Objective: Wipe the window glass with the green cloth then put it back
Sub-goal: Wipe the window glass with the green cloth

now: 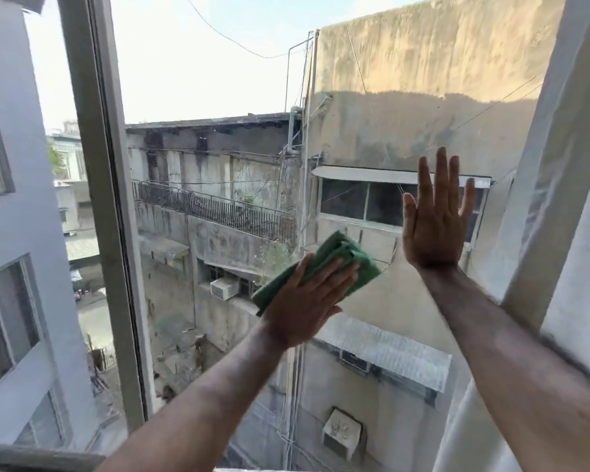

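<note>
The window glass (218,97) fills the middle of the head view, with buildings visible through it. A folded green cloth (334,255) lies flat against the pane near its centre. My left hand (307,301) presses on the cloth with flat fingers and covers its lower part. My right hand (435,216) rests flat on the glass to the right and slightly higher, fingers spread upward, holding nothing.
A grey vertical window frame bar (106,199) bounds the pane on the left. A pale wall or frame edge (556,185) rises on the right. A sill edge (31,456) shows at the bottom left. An open gap lies left of the bar.
</note>
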